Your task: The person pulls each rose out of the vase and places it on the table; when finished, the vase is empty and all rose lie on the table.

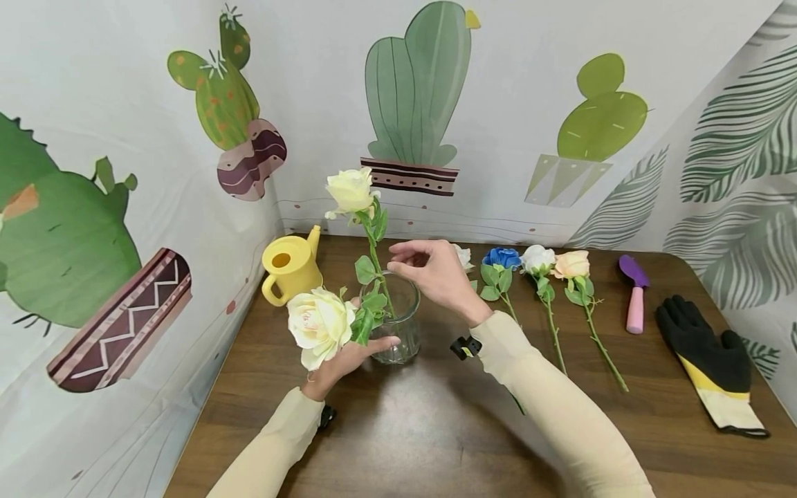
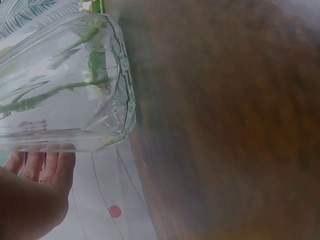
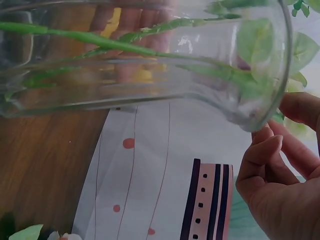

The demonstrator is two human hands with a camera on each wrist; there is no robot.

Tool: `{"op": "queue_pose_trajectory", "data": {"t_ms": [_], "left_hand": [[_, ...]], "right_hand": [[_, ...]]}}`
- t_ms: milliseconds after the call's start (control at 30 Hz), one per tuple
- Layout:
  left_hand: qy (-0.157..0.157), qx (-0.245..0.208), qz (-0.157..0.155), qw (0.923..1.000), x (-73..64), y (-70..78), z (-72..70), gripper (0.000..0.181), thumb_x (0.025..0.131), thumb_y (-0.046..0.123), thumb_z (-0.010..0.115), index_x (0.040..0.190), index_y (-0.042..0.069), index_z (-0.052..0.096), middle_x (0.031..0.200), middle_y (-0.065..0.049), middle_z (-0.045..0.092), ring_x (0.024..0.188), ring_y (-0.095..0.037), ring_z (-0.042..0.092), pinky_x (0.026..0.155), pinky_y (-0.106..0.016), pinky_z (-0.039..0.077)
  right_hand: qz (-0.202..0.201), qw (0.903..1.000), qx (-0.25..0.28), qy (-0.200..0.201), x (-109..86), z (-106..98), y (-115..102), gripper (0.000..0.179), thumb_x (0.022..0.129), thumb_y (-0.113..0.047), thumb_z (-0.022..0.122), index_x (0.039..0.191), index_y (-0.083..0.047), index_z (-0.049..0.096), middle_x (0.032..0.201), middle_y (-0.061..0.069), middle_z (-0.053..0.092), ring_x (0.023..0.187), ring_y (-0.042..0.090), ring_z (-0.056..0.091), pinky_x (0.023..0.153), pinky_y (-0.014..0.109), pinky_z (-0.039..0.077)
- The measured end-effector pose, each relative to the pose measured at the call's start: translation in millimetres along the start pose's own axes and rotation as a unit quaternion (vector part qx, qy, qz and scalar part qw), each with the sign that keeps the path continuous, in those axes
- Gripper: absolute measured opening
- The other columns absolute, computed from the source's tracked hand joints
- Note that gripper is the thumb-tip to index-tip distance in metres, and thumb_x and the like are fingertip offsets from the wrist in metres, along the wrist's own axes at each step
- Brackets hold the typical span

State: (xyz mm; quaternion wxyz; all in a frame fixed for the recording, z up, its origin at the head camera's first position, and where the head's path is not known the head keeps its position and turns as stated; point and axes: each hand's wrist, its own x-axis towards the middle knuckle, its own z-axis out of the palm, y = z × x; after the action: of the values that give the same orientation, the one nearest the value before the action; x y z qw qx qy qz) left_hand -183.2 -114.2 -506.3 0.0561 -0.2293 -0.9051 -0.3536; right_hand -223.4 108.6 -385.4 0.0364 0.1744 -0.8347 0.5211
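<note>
A clear glass vase (image 1: 401, 339) stands on the table with two cream roses in it. One cream rose (image 1: 350, 190) rises upright; the other cream rose (image 1: 320, 325) leans out to the left, its bloom over the left wrist. My left hand (image 1: 349, 356) holds the vase from the left, thumb across the front; in the left wrist view its fingers (image 2: 62, 170) lie along the glass. Beside the rim, my right hand (image 1: 436, 273) is loosely bent, with nothing visible between thumb and fingers. Crossing green stems (image 3: 105, 42) show through the glass in the right wrist view.
A yellow watering can (image 1: 291, 266) stands at the back left. Right of the vase lie a blue rose (image 1: 501, 258), a white rose (image 1: 537, 259), a peach rose (image 1: 571, 264) and another white bloom partly behind the right hand. Farther right are a purple-and-pink trowel (image 1: 635, 297) and a glove (image 1: 710, 360).
</note>
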Motion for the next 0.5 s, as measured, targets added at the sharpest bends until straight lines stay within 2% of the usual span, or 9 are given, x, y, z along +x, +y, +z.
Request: {"op": "queue_pose_trajectory", "data": {"t_ms": [33,67,167,233,333,400,433,500], "left_hand": [[-0.005,-0.026,-0.012,0.9996,0.1,-0.5,0.0,0.057,0.099,0.047,0.08,0.143,0.014,0.066,0.137,0.004,0.075,0.131,-0.012,0.068,0.117,-0.033,0.055],[0.001,-0.1,-0.032,0.9945,0.5,-1.5,0.3,0.067,0.09,0.04,0.09,0.148,0.018,0.065,0.145,0.005,0.072,0.138,-0.012,0.065,0.119,-0.034,0.054],[0.004,-0.106,-0.039,0.9936,0.9,-3.1,-0.1,0.066,0.087,0.04,0.092,0.146,0.022,0.068,0.141,0.006,0.075,0.135,-0.012,0.067,0.117,-0.04,0.056],[0.013,-0.091,-0.029,0.9954,1.3,-3.3,-0.2,0.062,0.086,0.04,0.093,0.141,0.022,0.07,0.134,0.006,0.078,0.13,-0.012,0.07,0.113,-0.04,0.058],[0.018,-0.051,-0.003,0.9985,1.0,-2.2,-0.9,0.057,0.086,0.042,0.092,0.133,0.019,0.072,0.125,0.006,0.08,0.122,-0.011,0.073,0.105,-0.035,0.061],[0.033,0.049,0.023,0.998,-0.3,-0.1,-2.5,0.06,0.085,0.055,0.089,0.127,0.015,0.072,0.11,0.003,0.079,0.111,-0.014,0.073,0.101,-0.036,0.062],[0.041,0.097,0.035,0.9938,-1.1,0.6,-3.2,0.062,0.084,0.06,0.087,0.123,0.014,0.072,0.102,0.002,0.077,0.103,-0.014,0.072,0.098,-0.037,0.063],[0.06,0.188,0.051,0.979,-2.2,2.1,-5.1,0.069,0.082,0.073,0.081,0.111,0.012,0.07,0.085,0.002,0.068,0.086,-0.014,0.066,0.091,-0.037,0.063]], "right_hand": [[0.001,1.0,0.001,-0.003,1.8,1.8,-0.7,0.025,0.097,-0.014,0.084,0.12,-0.006,0.082,0.102,0.012,0.084,0.081,0.015,0.07,0.07,0.02,0.055],[0.001,1.0,0.001,-0.006,3.6,3.5,-1.0,0.026,0.097,-0.015,0.084,0.121,-0.006,0.082,0.103,0.012,0.084,0.081,0.015,0.07,0.07,0.02,0.055],[-0.002,0.9999,-0.003,-0.011,8.3,8.2,-2.3,0.026,0.098,-0.016,0.083,0.121,-0.006,0.082,0.103,0.011,0.085,0.082,0.015,0.071,0.071,0.021,0.055],[-0.005,0.9999,-0.006,-0.013,10.9,10.9,-2.8,0.025,0.098,-0.017,0.083,0.121,-0.007,0.083,0.104,0.01,0.085,0.082,0.014,0.072,0.072,0.021,0.056],[-0.006,0.9998,-0.007,-0.017,13.6,13.9,-2.4,0.023,0.098,-0.017,0.083,0.119,-0.008,0.084,0.104,0.01,0.085,0.083,0.013,0.073,0.072,0.021,0.058],[-0.003,0.9998,-0.003,-0.022,14.9,15.2,-1.3,0.022,0.098,-0.017,0.083,0.118,-0.007,0.084,0.103,0.011,0.085,0.082,0.012,0.074,0.073,0.021,0.058],[-0.002,0.9997,-0.001,-0.024,15.2,15.6,-0.9,0.021,0.098,-0.016,0.083,0.117,-0.007,0.084,0.103,0.011,0.085,0.082,0.012,0.074,0.073,0.021,0.059],[0.0,0.9997,0.001,-0.026,15.5,16.1,-0.5,0.02,0.098,-0.016,0.082,0.116,-0.007,0.085,0.102,0.012,0.085,0.082,0.011,0.074,0.073,0.021,0.059]]}}
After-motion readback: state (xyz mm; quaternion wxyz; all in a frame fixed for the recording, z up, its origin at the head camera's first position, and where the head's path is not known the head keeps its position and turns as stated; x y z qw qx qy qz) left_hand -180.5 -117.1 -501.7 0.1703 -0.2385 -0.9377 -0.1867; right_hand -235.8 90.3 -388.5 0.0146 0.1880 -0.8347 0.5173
